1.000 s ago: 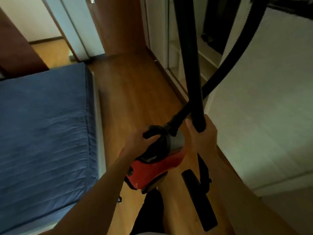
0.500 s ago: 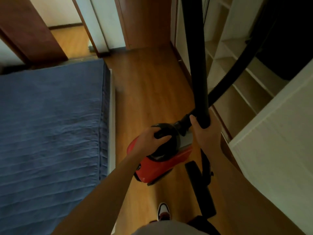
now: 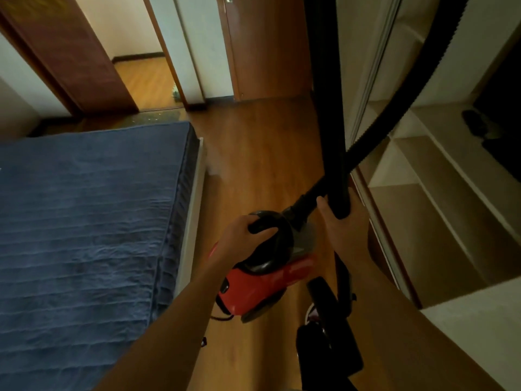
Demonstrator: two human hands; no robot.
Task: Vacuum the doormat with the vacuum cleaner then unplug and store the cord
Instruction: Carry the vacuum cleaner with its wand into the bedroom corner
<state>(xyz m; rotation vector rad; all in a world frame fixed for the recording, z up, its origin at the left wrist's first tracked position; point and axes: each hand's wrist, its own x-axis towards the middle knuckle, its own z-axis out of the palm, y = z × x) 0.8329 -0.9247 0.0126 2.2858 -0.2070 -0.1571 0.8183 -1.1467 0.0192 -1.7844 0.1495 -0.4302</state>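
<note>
1. Gripping the black carry handle of the red vacuum cleaner, my left hand has its fingers curled over the top. The machine is tilted over the wooden floor, between the bed and the wardrobe.
2. My right hand is wrapped round the black wand, which stands nearly upright and runs out of the top of the view.
3. Any lettering on the red body is too dim to read.
4. The ribbed hose arcs from the vacuum's front up behind the wand, and its upper end is cut off.
5. The floor nozzle hangs below my right hand, partly hidden by my forearm.
6. A thin cord loops under the vacuum's rear, but I cannot tell where it leads.
7. The wardrobe shelves stand open on my right. One upper compartment holds a dark object I cannot make out.
8. The blue-covered bed lies on my left. Beyond it, at the doorway, is a dark speckled strip, and I cannot tell whether it is the doormat.
</note>
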